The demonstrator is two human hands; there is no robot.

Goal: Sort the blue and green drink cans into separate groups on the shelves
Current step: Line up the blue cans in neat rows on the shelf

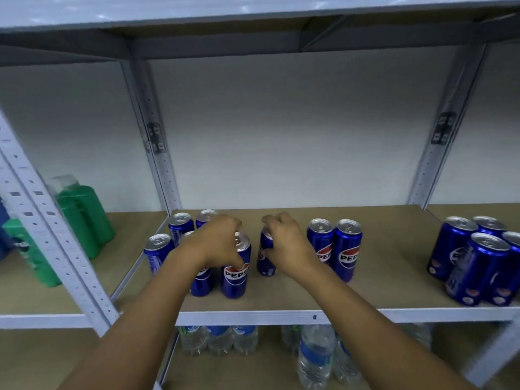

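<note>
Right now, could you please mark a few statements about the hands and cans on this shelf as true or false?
1. The left hand grips a blue can. True.
2. The right hand holds a green can. False: its can is blue.
3. Two blue cans stand upright right of the right hand. True.
4. Water bottles sit on the shelf above. False: they are on the shelf below.
5. Green bottles stand in the left bay. True.
</note>
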